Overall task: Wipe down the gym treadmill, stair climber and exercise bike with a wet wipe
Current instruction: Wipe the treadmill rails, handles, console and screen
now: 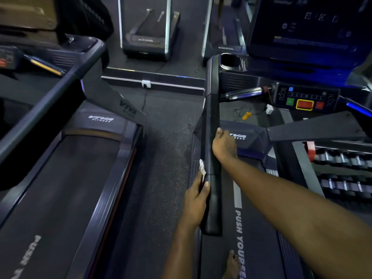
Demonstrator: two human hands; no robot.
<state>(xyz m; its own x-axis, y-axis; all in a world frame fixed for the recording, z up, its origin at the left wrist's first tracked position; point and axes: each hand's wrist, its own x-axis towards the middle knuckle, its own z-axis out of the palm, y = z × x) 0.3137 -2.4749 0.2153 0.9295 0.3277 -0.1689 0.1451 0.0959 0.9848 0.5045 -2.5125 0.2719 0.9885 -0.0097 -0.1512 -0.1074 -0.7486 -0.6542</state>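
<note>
Dark speckled rubber floor (165, 158) runs between two treadmills, and the person stands on the right-hand treadmill (248, 143), working on its left handrail (211, 117), a padded black bar that reaches from the near end up toward the control panel (306, 99). The left hand (196, 196) sits low on the near part of the rail, thumb on top and fingers curled round its far-left side, pinching the white wet wipe (202, 168) against the padding so the cloth leads the hand along the bar. The right hand (223, 146) reaches across farther up, fingers wrapped round the same rail, probably to brace the body while wiping. A second treadmill (80, 178) lies to the left, and dumbbells (342, 158) are racked on the right.
</note>
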